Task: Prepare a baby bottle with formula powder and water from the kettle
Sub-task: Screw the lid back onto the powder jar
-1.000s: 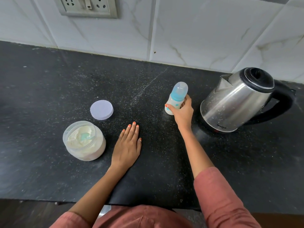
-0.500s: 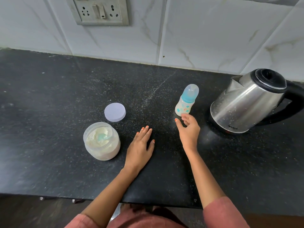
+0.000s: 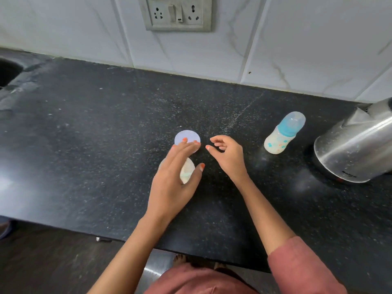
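The baby bottle [image 3: 280, 139], white with a blue collar and a clear cap, stands alone on the black counter [image 3: 84, 145]. The steel kettle [image 3: 356, 149] sits to its right, cut off by the frame edge. My left hand [image 3: 176, 179] hovers flat over the formula jar [image 3: 187, 171], fingers spread, hiding most of it. Its fingertips overlap the round pale lid [image 3: 186, 135] lying just behind the jar. My right hand [image 3: 228, 155] is right of the lid, fingers loosely curled and apart, holding nothing.
White marble wall tiles rise behind the counter, with a socket plate [image 3: 176, 12] at the top. A sink edge [image 3: 8, 71] shows at the far left. The counter's front edge runs just before my body.
My right hand let go of the bottle and moved left toward the lid. My left hand lifted off the counter and moved over the jar. The view swung left.
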Demonstrator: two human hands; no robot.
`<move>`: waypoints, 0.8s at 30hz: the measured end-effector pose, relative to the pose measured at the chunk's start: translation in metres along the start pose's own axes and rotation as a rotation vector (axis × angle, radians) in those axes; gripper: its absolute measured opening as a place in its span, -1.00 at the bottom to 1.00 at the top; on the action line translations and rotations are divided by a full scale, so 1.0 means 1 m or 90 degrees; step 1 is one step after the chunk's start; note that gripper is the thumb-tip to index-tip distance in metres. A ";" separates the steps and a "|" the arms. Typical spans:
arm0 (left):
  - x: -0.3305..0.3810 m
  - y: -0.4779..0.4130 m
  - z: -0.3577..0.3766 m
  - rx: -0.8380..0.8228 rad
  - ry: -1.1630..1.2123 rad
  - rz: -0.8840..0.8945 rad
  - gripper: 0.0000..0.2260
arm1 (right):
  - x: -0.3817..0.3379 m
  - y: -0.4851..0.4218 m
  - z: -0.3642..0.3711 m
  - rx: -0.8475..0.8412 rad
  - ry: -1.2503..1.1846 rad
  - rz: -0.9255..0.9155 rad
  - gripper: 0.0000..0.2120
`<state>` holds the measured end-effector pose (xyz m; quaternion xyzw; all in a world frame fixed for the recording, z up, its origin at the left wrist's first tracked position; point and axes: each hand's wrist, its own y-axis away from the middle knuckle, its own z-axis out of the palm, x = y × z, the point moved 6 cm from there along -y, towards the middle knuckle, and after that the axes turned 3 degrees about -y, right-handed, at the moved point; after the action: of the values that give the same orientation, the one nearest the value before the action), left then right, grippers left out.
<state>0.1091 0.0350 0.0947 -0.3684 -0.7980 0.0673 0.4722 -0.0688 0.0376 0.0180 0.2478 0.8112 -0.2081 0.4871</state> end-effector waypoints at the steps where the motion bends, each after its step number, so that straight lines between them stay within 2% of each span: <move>1: -0.009 0.001 -0.006 0.003 0.002 -0.021 -0.61 | -0.003 -0.005 0.010 -0.019 0.014 -0.008 -0.75; 6: -0.061 0.011 -0.013 -0.080 0.148 -0.185 -0.26 | -0.002 -0.034 0.050 -0.118 0.122 -0.002 -0.56; 10: -0.084 0.017 -0.002 -0.156 0.247 -0.235 -0.08 | 0.003 -0.052 0.079 -0.240 0.284 -0.003 -0.27; 12: -0.088 0.017 0.002 -0.188 0.280 -0.235 -0.06 | 0.004 -0.057 0.089 -0.298 0.349 -0.010 -0.19; 15: -0.088 0.018 0.006 -0.239 0.295 -0.191 -0.08 | 0.002 -0.061 0.096 -0.348 0.385 -0.015 -0.19; 18: -0.089 0.020 0.010 -0.265 0.298 -0.186 -0.10 | -0.001 -0.062 0.098 -0.348 0.389 -0.012 -0.22; 24: -0.098 0.023 0.014 -0.240 0.276 -0.213 -0.15 | -0.016 -0.058 0.089 -0.341 0.377 0.008 -0.27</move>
<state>0.1379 -0.0084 0.0078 -0.3187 -0.7269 -0.2402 0.5589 -0.0362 -0.0632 -0.0013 0.1659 0.9407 0.0942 0.2804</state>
